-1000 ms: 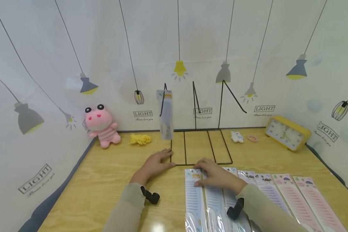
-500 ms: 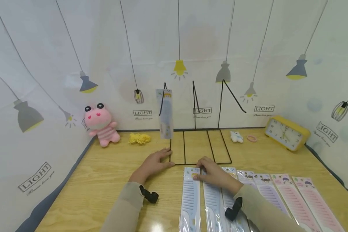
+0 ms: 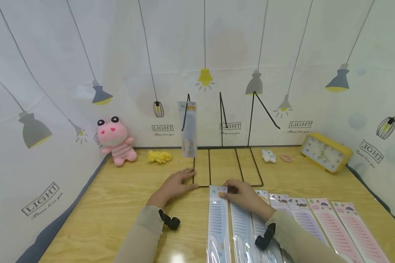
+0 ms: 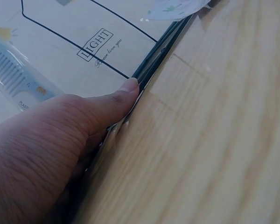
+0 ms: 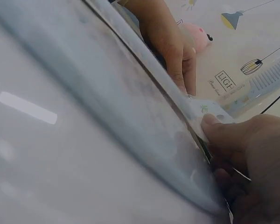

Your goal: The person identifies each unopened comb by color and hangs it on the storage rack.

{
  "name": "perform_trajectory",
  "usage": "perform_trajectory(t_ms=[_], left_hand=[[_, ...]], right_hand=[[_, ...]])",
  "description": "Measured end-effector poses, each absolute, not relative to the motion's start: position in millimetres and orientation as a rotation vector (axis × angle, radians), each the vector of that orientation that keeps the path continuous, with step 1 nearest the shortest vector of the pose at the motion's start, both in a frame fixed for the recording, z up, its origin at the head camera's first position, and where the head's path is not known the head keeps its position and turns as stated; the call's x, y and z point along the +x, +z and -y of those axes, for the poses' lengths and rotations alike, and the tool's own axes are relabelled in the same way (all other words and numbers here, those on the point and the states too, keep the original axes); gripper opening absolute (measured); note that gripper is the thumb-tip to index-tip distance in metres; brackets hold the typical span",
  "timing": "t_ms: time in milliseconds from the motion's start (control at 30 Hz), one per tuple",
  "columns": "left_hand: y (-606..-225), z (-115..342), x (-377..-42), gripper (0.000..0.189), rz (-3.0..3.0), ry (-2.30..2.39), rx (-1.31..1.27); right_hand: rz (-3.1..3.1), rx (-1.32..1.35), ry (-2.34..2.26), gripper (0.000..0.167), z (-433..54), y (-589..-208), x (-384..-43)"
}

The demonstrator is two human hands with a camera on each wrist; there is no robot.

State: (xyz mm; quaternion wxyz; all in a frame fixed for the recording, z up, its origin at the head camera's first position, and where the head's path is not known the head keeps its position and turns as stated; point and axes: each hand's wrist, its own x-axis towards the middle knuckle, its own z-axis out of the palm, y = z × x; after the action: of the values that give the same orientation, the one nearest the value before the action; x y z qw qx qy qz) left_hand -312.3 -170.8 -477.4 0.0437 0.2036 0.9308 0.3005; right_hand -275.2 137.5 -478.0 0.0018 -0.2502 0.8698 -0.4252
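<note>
My right hand pinches the upper end of a blue comb in clear packaging, the leftmost in a row on the table. In the right wrist view, the thumb lies on the printed top of that package. My left hand rests beside the front left corner of a black wire rack, fingers extended and touching its left side. In the left wrist view, the thumb points along the rack's dark edge. Another packaged blue comb hangs from the rack's left hook.
Right of the held comb lie more packaged combs: blue, purple and pink. Along the back stand a pink plush toy, yellow yarn, a small white figure, a pink ring and a yellow clock.
My right hand has taken hold of the leftmost comb's top end. That comb has shifted slightly left and toward the rack, apart from its neighbour. The left hand stays in place.
</note>
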Motion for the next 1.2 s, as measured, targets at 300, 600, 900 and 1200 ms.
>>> perform_trajectory(t_ms=[300,600,900,1200], left_hand=[[-478,172,-307,0.073,-2.833,0.908,0.592],[-477,171,-308,0.075,-2.860,0.883,0.602],[-475,172,-308,0.073,-2.856,0.899,0.593],[-473,170,-308,0.073,-2.867,0.859,0.635]], right_hand=[[-2.557,-0.459,-1.670,0.023,-133,-476,-274],[-2.180,-0.158,-2.023,0.025,-130,-469,-271],[-2.080,-0.089,-2.096,0.026,-126,-460,-267],[-2.026,-0.171,-2.173,0.016,-130,-445,-263]])
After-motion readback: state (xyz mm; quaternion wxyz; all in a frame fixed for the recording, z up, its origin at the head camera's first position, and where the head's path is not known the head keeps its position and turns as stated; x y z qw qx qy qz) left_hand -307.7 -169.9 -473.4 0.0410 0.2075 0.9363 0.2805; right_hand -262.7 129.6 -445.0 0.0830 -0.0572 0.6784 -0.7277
